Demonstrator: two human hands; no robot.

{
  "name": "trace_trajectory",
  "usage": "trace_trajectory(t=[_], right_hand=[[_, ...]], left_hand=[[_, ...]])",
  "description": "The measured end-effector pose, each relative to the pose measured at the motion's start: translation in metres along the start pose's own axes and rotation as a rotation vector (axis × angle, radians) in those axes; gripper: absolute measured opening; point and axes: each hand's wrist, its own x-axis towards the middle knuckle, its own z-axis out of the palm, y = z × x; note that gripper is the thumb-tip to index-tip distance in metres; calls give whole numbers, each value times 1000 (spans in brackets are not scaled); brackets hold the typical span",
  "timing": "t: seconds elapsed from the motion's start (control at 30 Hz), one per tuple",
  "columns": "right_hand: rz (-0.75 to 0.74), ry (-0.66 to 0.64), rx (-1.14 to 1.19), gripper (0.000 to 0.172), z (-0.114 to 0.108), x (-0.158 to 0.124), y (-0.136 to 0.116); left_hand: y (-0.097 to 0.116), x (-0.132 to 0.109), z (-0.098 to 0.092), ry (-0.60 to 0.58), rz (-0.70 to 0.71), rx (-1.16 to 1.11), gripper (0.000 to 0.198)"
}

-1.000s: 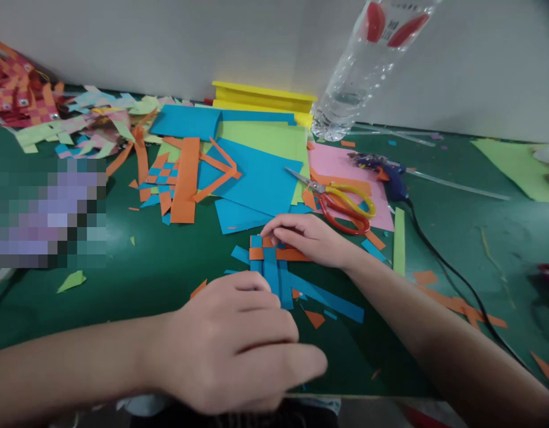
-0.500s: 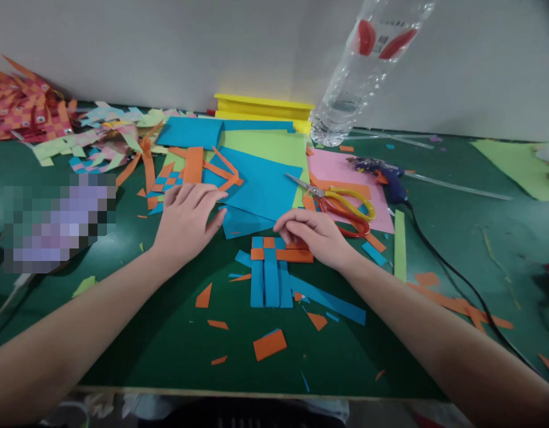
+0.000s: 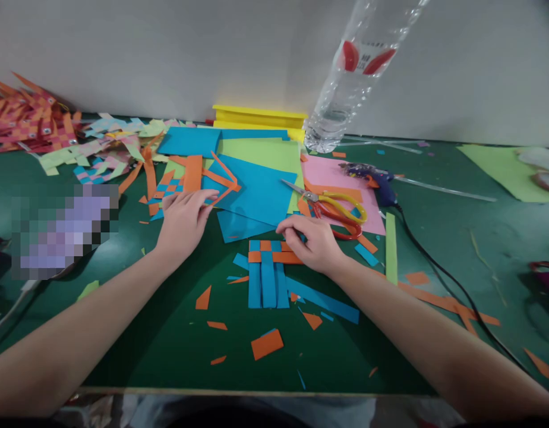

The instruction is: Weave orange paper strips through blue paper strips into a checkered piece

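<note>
A small woven piece of blue and orange paper strips (image 3: 268, 276) lies flat on the table in front of me. My right hand (image 3: 314, 242) is curled just above its right side and covers the ends of the orange strips; anything between these fingers is hidden. Farther left, the thumb and fingers of my left hand (image 3: 185, 223) are pinched together at the near end of a folded orange paper strip (image 3: 233, 186), which lies over blue sheets (image 3: 261, 184). Red-and-yellow-handled scissors (image 3: 328, 205) rest beyond my right hand.
A hot glue gun (image 3: 381, 184) with a black cord lies on the right. A plastic bottle (image 3: 346, 89) stands at the back. Woven paper pieces (image 3: 38, 119) and a blurred-out device with a cable (image 3: 67, 232) are on the left. Orange scraps (image 3: 267, 344) litter the front.
My left hand has closed its thumb toward its fingers at the folded orange strip. My right hand stays curled beside the woven piece. The whole view has shifted slightly.
</note>
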Motion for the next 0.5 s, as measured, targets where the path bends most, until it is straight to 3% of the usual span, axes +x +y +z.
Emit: trace_trajectory(t=[0.17, 0.3, 0.5], right_hand=[[-57, 7, -37, 20, 1, 1, 0], [-167, -13, -97, 17, 1, 3, -2], [-227, -34, -129, 18, 4, 4, -3]], left_hand=[[5, 2, -5, 26, -50, -96, 19], [10, 3, -9, 75, -6, -116, 21], [10, 3, -8, 58, 44, -198, 25]])
